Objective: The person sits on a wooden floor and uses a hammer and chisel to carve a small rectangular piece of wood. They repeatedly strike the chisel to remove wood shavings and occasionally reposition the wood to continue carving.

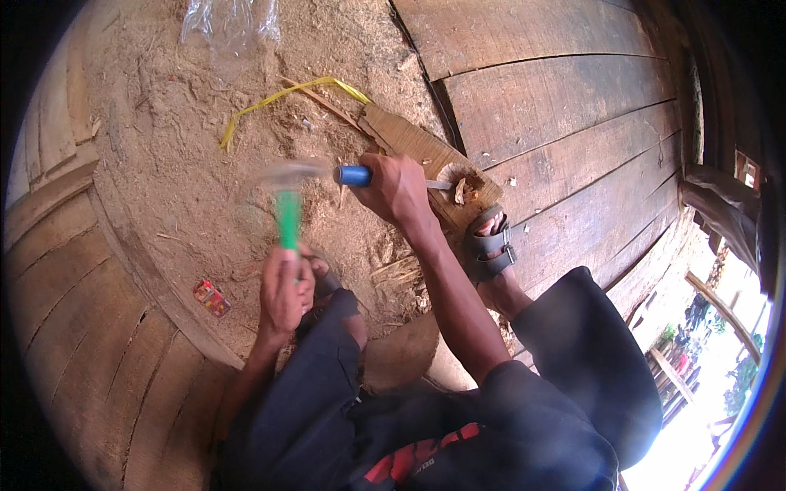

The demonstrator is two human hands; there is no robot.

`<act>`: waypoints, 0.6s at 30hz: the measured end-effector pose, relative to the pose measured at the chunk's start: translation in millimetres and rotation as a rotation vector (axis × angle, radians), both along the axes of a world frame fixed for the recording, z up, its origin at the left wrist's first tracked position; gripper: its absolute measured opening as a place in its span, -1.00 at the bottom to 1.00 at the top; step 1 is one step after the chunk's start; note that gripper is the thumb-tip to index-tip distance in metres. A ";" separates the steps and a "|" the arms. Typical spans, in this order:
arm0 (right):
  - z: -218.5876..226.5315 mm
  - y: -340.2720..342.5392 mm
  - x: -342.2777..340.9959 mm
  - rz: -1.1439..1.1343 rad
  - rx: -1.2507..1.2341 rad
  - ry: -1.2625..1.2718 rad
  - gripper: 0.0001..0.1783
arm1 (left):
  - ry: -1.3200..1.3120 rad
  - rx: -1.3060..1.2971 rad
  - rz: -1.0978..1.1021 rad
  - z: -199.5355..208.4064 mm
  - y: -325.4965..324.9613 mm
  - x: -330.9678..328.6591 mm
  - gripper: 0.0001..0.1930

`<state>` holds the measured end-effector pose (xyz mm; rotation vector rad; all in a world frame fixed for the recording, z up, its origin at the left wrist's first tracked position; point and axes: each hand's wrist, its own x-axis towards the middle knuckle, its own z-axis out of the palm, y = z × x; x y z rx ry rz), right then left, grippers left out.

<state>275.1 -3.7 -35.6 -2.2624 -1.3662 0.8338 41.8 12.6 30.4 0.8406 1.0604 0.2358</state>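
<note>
Single head-worn view: left fisheye, facing steeply down, fairly near left hand point(283, 293) and right hand point(397, 190); legs point(589, 360) lower, ground point(160, 184) beyond.

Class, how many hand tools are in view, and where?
2: a green-handled hammer in the left hand and a blue-handled chisel in the right hand, its blade at the wooden board. The right hand partly hides the chisel.
</note>
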 end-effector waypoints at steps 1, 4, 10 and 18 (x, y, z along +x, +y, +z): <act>-0.3 -1.6 -2.0 -0.001 0.002 -0.006 -0.79 | 0.014 -0.018 -0.040 3.0 3.9 -5.0 -0.66; -5.9 -4.2 -1.8 -0.004 -0.009 -0.016 -0.79 | 0.008 -0.061 -0.020 9.6 14.5 -2.9 -0.65; -2.8 -4.2 -4.3 -0.010 0.013 0.012 -0.77 | 0.045 -0.054 -0.018 -0.4 0.0 -2.2 -0.64; -11.2 -6.5 -5.0 -0.001 -0.008 -0.018 -0.79 | 0.015 -0.123 0.086 -10.1 -13.8 -8.8 -0.70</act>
